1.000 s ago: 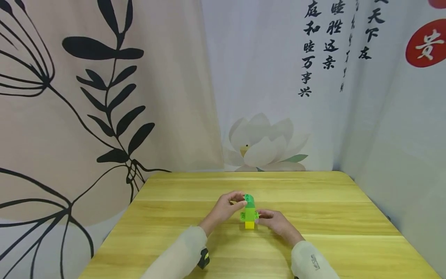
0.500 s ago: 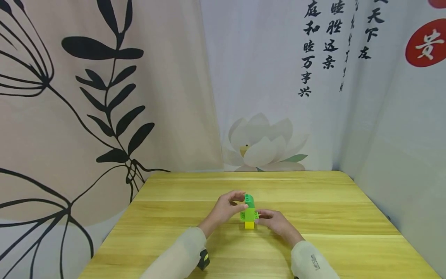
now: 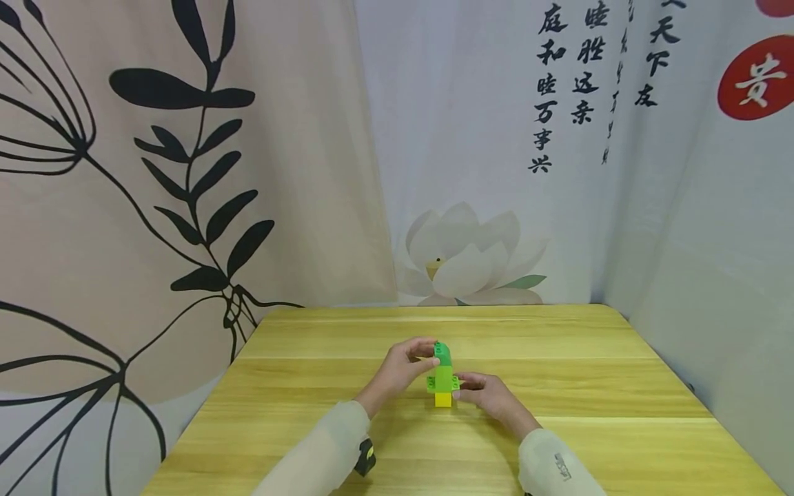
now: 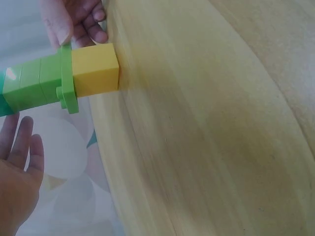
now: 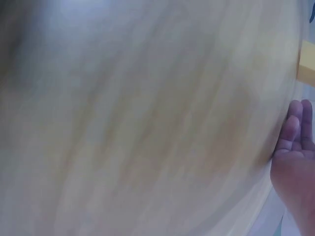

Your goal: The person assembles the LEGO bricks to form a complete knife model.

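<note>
A small tower of toy building blocks point(image 3: 443, 377) stands upright on the wooden table. At its base is a yellow block point(image 4: 96, 71); above it come a wider light green plate point(image 4: 69, 81), light green blocks and a dark green curved block point(image 3: 442, 354) on top. My left hand point(image 3: 400, 368) holds the dark green block between thumb and finger from the left, its other fingers point(image 4: 22, 147) spread behind. From the right, my right hand point(image 3: 493, 397) pinches the end of the light green plate. The right wrist view catches only a corner of the yellow block point(image 5: 307, 63) beyond the right hand point(image 5: 298, 167).
The wooden table point(image 3: 589, 365) reaches to a printed curtain point(image 3: 322, 172) at the back. Another pale curtain point(image 3: 701, 275) hangs along the right side. A black wrist device point(image 3: 365, 457) sits at the left sleeve.
The head view has shifted very slightly. Both hands keep their places at the block tower, with the left thumb moving only a little on the upper blocks.
</note>
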Motion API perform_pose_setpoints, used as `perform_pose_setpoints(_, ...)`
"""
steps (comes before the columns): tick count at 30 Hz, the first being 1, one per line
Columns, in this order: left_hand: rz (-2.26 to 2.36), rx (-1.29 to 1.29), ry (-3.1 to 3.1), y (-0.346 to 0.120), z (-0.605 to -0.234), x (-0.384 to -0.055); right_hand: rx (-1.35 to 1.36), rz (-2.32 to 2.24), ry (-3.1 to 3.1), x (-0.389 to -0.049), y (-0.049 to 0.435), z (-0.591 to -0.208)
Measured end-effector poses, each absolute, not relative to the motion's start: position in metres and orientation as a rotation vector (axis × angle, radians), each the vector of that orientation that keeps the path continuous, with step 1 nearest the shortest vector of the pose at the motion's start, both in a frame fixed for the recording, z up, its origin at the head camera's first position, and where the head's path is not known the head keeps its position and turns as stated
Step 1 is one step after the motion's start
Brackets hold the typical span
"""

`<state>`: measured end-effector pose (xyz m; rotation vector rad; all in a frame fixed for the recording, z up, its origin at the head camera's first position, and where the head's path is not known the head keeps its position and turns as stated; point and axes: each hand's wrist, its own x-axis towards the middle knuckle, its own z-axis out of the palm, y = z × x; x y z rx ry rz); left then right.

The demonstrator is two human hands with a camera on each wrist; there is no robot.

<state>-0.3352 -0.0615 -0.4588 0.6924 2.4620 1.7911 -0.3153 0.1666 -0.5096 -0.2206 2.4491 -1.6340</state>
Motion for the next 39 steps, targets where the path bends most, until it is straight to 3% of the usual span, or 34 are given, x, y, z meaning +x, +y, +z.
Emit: perform_pose_setpoints(39,1.629,0.674,2.570,-0.058,-0.468,-0.353,-0.353,-1.368,2.941,-0.321,0.161,-0.508)
